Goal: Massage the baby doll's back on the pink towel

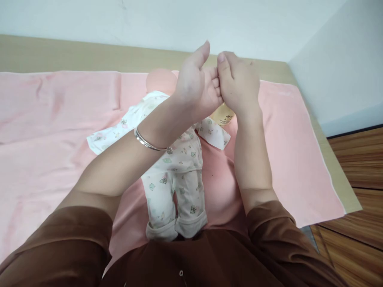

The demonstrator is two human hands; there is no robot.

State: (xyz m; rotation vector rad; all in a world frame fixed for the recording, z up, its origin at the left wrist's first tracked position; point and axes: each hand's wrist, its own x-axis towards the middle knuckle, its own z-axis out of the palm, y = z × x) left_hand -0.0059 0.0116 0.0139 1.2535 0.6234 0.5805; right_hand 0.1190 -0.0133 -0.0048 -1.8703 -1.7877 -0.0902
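My left hand [194,81] is palm up, thumb stretched out and fingers slightly bent, above a dressed baby doll. Against its fingers lies my right hand [241,81], back towards me and cupped; its fingertips are hidden. Neither hand shows an object in it. Below them the doll wears a white printed top [187,153] and matching trousers [190,195] with turned-up cuffs. Its smooth, peach-coloured head [160,80] is partly covered by my left hand and wrist. A bottle with yellow liquid [224,115] shows under my right hand, its upper part hidden.
A pink cloth [54,119] with a few creases lies under the doll on a light wooden table [89,54]. White walls [167,24] stand behind and to the right. Brown wood-patterned flooring [359,167] shows past the table's right edge.
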